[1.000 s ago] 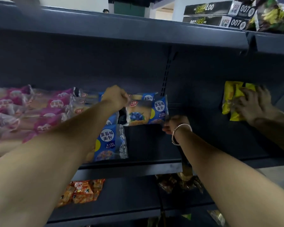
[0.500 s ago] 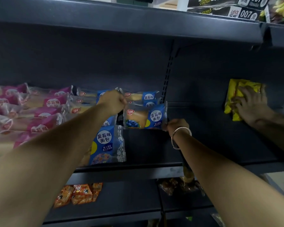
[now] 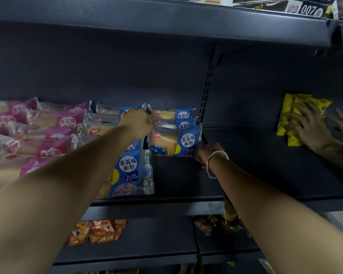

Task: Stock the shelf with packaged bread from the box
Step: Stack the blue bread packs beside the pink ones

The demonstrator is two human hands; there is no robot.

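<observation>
While both hands work one blue bread pack (image 3: 174,140), the grip reads thus: L hand (image 3: 136,122) is curled at the pack's upper-left corner, fingers closed on the wrapper edge; R hand (image 3: 205,155) is curled at the lower-right corner, pinching there, w/ a metal bracelet (image 3: 214,164) on the wrist. Exact finger placement on R side is partly hidden by the wrist.

Pack stands tilted on the middle shelf (image 3: 186,180), face toward camera, at front of a stack of like blue packs (image 3: 174,115) against the back panel, just left of the slotted upright (image 3: 206,84). Another blue pack (image 3: 131,173) lies flat near the shelf's front lip, partly under L forearm. Left of these, rows of pink bread packs (image 3: 48,123) fill the shelf.

Right bay: a second person's hand (image 3: 309,127) presses flat on yellow packs (image 3: 291,115); their other hand is blurred at frame edge.

Lower shelf: orange snack packs (image 3: 95,231) at left, brown packs (image 3: 216,224) near centre. Top shelf: dark boxes marked 007 (image 3: 305,9) at upper right.
</observation>
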